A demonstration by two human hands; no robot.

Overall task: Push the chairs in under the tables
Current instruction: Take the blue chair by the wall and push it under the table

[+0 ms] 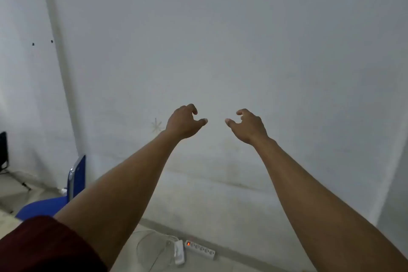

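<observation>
Both my arms stretch straight out toward a bare white wall. My left hand point(184, 121) and my right hand point(248, 126) hang in mid-air side by side, fingers loosely curled and apart, holding nothing. A blue chair point(66, 192) with a chrome frame stands low at the left, its back against the wall corner and its seat partly hidden by my left arm. Neither hand touches the chair. No table is in view.
A white power strip point(199, 249) with a lit red switch lies on the floor at the wall's foot, beside a white adapter point(179, 252) and looped cable. A black stand point(4, 157) is at the far left edge.
</observation>
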